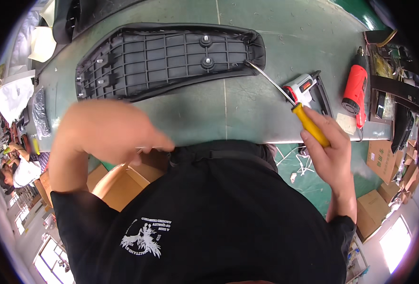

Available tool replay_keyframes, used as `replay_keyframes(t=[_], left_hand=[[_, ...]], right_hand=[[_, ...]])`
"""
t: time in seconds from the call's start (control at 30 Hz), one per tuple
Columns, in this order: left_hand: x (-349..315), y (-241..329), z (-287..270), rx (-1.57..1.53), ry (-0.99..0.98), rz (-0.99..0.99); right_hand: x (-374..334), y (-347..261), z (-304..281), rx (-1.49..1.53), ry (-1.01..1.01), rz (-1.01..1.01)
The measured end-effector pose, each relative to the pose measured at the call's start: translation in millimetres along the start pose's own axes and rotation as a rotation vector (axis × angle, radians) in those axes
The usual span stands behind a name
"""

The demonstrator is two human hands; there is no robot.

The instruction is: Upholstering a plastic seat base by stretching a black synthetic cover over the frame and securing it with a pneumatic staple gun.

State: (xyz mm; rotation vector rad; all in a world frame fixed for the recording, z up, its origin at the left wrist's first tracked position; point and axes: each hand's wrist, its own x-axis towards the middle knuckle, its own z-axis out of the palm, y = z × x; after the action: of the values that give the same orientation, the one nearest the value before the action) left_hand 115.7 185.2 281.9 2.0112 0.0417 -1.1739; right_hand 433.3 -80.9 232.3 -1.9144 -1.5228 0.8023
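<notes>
A long black padded seat (152,59) lies on the green workbench with its ribbed plastic underside up, several metal studs standing out of it. My right hand (330,146) is closed round the yellow handle of a screwdriver (311,125). Its thin metal shaft reaches up and left, the tip at the seat's right end. Near the bench's front edge, below the seat's left end, my left hand (107,125) is smeared by motion. Its fingers seem bent, and whether they hold anything small does not show.
A grey and red staple gun (304,90) lies right of the seat, a red heat gun (356,85) farther right. The workbench (190,116) carries scattered staples. An open cardboard box (124,187) stands below at left. Another person (22,173) is at far left.
</notes>
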Motion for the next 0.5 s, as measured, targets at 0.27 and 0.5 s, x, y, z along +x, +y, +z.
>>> replay_keyframes(t=[0.27,0.5], left_hand=[[80.1,-63.4,-43.0,0.504,1.417,0.004],[147.7,-68.7,-4.1,0.627,1.614,0.068]], right_hand=[[39.5,-30.1,-12.8,-0.086,-0.154,0.142],[57.7,-39.8,-19.4,-0.179,-0.238,0.147]])
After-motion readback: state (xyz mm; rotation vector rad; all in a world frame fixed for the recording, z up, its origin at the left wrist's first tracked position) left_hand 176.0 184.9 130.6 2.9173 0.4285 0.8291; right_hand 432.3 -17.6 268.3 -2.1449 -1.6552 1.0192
